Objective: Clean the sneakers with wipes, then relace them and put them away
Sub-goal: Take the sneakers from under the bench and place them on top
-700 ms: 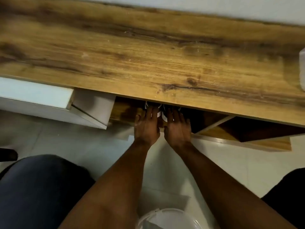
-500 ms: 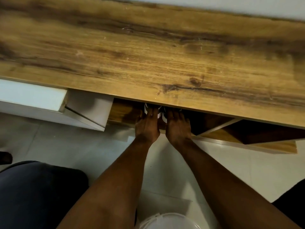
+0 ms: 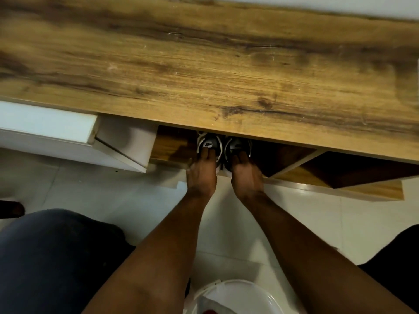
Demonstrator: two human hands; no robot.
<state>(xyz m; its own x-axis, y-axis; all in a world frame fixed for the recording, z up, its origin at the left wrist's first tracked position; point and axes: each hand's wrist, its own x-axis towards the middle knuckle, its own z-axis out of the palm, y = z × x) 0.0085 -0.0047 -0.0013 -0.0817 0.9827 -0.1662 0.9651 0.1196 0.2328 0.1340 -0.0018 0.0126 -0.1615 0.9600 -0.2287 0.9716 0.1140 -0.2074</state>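
Note:
Two grey, black and white sneakers stand side by side, heels toward me, on the low open shelf (image 3: 172, 146) under the long wooden top (image 3: 204, 71). My left hand (image 3: 201, 175) rests with straight fingers on the heel of the left sneaker (image 3: 209, 143). In the same way, my right hand (image 3: 246, 177) touches the heel of the right sneaker (image 3: 238, 143). The wooden top hides the front of both sneakers, laces included.
A white cabinet door (image 3: 122, 143) stands ajar left of the shelf. A slanted divider (image 3: 292, 164) bounds the compartment on the right. A white plastic container (image 3: 235, 295) sits on the tiled floor between my knees. A dark object (image 3: 11, 209) lies at the left edge.
More of both sneakers' heels shows under the wooden top than before. My hands stay on the heels, drawn back slightly toward me.

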